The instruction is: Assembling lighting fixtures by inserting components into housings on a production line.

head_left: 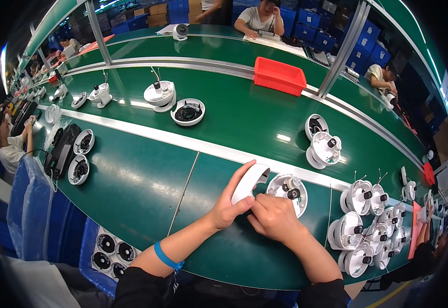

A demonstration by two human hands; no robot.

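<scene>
My left hand [225, 209] is wrapped round a white curved plastic camera housing [248, 183] and holds it tilted above the bench. Against the housing's lower edge, my right hand [275, 216] has its fingers curled in; what they pinch, if anything, is hidden. Just behind my right hand lies an open white camera half [300, 199], its dark round lens and inner parts facing up. My right hand covers part of its near side.
Several open white camera bodies [360, 197] crowd the bench at right. Two round covers [79, 169] sit at left beside a black tool [62, 149]. On the green conveyor [234, 113] are more camera parts and a red bin [279, 76]. A blue crate [93, 274] holds black round parts, lower left.
</scene>
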